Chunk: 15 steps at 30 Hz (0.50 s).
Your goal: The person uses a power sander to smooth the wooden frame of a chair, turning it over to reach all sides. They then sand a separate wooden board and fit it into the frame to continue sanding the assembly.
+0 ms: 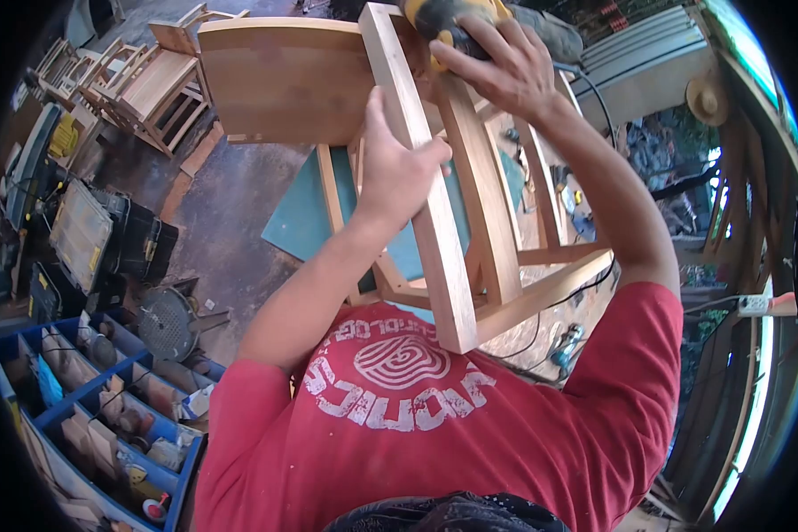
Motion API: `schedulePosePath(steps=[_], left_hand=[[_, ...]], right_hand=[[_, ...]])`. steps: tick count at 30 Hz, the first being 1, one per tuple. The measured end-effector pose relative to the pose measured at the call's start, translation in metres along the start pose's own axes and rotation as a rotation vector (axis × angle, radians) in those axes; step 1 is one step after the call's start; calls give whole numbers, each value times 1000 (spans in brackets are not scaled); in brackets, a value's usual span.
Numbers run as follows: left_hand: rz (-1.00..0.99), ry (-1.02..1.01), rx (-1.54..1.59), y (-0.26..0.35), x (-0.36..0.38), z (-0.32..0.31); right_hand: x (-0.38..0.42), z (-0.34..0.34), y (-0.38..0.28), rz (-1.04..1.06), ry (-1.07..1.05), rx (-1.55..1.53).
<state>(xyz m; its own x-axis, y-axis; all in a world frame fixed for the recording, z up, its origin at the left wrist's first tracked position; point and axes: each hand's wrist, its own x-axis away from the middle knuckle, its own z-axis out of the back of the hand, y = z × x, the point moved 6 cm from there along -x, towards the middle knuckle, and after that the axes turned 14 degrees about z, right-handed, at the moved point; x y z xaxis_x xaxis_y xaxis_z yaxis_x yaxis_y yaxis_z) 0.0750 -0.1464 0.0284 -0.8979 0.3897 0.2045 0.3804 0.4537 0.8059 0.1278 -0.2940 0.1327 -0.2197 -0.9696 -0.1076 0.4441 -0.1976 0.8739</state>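
A pale wooden chair frame stands in front of me, tilted, with a broad wooden panel (284, 84) at its left side. My left hand (395, 173) is closed around a long chair leg (445, 275) that runs down toward my chest, its thumb pointing up along the wood. At the top, my right hand (505, 66) grips a yellow and black power tool (427, 16), which looks like a sander. The tool rests at or close to the upper end of the frame; its working face is hidden. A second wooden bar (483, 191) lies just right of the leg.
Beneath the frame lies a teal board (297, 208). Blue divided bins (146, 355) with offcuts and tools stand lower left, near black tool cases (142, 235). More wooden chairs (155, 84) are at the upper left. A dark cable (607, 115) hangs on the right.
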Motion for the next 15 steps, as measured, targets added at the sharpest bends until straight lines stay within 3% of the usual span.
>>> schedulePosePath(steps=[1,3,5,7,10,15], left_hand=[[13,-6,-15,-5,-3,3],[258,-308,445,-34,-14,-2],[236,-380,505,-43,-20,-3],[342,-498,775,-47,-19,-10],[357,-536,771,-45,-18,-9],[393,-485,675,-42,-16,-7]], right_hand=[[-4,0,1,-27,77,-13],[1,0,2,-23,80,-18],[-2,15,11,-3,31,-76],[1,13,10,29,-13,-130],[12,-5,3,18,34,44],[-7,0,-1,-5,53,6]])
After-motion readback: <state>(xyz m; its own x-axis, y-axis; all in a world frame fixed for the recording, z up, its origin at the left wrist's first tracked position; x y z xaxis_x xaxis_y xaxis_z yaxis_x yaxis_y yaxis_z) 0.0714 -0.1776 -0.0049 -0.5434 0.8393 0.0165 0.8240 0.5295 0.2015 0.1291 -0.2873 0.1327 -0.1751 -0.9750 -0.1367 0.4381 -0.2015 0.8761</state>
